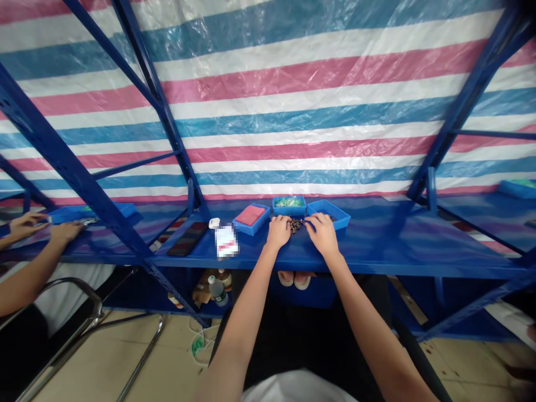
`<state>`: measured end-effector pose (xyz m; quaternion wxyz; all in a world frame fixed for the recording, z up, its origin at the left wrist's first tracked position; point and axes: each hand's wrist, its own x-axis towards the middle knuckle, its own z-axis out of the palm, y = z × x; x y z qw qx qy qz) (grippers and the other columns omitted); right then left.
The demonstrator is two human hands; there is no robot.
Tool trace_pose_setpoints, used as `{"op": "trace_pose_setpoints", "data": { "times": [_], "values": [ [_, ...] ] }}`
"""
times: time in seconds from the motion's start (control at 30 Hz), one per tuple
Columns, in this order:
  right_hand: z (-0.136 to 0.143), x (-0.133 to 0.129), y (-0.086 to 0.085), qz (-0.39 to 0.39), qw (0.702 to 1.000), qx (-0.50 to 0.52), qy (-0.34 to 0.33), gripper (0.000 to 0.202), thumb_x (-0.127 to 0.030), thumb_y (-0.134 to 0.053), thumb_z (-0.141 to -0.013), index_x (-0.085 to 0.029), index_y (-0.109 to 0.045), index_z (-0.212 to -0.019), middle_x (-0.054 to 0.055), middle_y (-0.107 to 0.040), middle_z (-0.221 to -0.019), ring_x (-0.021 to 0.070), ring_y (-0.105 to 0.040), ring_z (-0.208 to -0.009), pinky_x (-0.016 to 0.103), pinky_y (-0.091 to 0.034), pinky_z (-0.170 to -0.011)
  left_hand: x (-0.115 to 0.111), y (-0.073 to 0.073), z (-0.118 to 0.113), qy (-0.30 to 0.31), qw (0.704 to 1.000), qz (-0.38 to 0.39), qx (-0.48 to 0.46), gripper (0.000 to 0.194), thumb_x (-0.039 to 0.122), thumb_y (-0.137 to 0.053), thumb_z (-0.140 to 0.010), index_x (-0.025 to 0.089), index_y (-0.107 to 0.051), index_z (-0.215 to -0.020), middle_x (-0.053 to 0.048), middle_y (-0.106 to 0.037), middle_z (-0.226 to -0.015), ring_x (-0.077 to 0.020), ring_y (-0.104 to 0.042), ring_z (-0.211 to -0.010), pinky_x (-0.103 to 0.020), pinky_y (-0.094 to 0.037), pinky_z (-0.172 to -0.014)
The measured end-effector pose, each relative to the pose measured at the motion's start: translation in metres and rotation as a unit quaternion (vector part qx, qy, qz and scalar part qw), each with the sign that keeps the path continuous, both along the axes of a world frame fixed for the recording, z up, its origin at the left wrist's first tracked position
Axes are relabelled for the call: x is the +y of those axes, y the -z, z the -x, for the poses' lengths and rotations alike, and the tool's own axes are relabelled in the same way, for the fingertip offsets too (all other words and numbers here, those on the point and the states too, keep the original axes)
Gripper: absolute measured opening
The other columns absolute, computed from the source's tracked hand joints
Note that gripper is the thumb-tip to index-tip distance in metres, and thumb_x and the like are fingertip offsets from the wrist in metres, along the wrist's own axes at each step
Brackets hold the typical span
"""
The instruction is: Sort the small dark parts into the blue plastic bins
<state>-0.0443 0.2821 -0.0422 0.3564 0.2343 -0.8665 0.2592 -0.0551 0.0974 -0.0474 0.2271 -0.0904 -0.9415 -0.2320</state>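
Note:
A small heap of brown, brass-coloured pieces (295,225) lies on the blue bench between my hands; they are too small to name. My left hand (279,230) rests palm down at the heap's left side, its fingers bent together, and what is under them is hidden. On the other side, my right hand (323,230) has thumb and fingers drawn together at a tiny dark piece by the heap. Right behind that hand is a blue tray (341,215) with some dark pieces in it. Another blue tray (290,211), holding green-and-clear packets, stands behind the heap.
Left of my hands are a blue tray with a pink pad (251,216), a blurred white packet (226,241), a small white case (214,223) and a dark phone (188,239). Blue metal posts frame the bench (397,245). A co-worker's hands (65,231) are at far left.

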Motion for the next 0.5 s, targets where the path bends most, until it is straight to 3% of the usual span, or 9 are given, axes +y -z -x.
{"op": "trace_pose_setpoints", "data": {
  "times": [0.07,0.13,0.3,0.5],
  "values": [
    [0.004,-0.002,0.003,-0.05,0.994,-0.049,-0.083,0.032,-0.027,-0.048,-0.096,-0.024,-0.067,-0.123,0.011,-0.063,-0.109,0.0262,-0.056,-0.104,0.04,-0.047,-0.093,-0.002,-0.001,-0.001,-0.004,1.0,-0.016,0.006,0.037,0.006,-0.045,-0.088,0.022,-0.066,-0.114,-0.009,-0.06,-0.121,-0.0235,-0.052,-0.109,-0.036,-0.041,-0.1],
    [0.007,-0.004,0.007,-0.086,0.985,-0.084,-0.121,0.034,-0.029,-0.051,-0.096,-0.026,-0.065,-0.127,0.01,-0.062,-0.109,0.0261,-0.057,-0.104,0.04,-0.049,-0.093,-0.003,-0.003,-0.002,-0.022,0.999,-0.03,0.011,0.043,0.0,-0.045,-0.082,0.021,-0.066,-0.114,-0.009,-0.058,-0.122,-0.023,-0.052,-0.109,-0.035,-0.041,-0.101],
    [0.014,-0.006,0.012,-0.107,0.978,-0.106,-0.142,0.028,-0.031,-0.053,-0.096,-0.025,-0.069,-0.118,0.01,-0.061,-0.11,0.0252,-0.058,-0.106,0.041,-0.047,-0.097,-0.003,-0.008,-0.006,-0.077,0.996,-0.037,0.005,0.035,0.004,-0.047,-0.085,0.019,-0.066,-0.11,-0.01,-0.058,-0.116,-0.0249,-0.051,-0.107,-0.036,-0.043,-0.099],
    [0.016,-0.005,0.01,-0.079,0.974,-0.143,-0.159,0.017,-0.021,-0.052,-0.095,-0.021,-0.069,-0.096,0.007,-0.063,-0.097,0.0211,-0.06,-0.096,0.034,-0.048,-0.089,0.002,-0.008,-0.019,-0.114,0.993,0.025,0.029,0.031,0.01,-0.046,-0.09,0.019,-0.062,-0.114,-0.013,-0.056,-0.114,-0.0272,-0.051,-0.108,-0.036,-0.045,-0.093]
  ]
}}
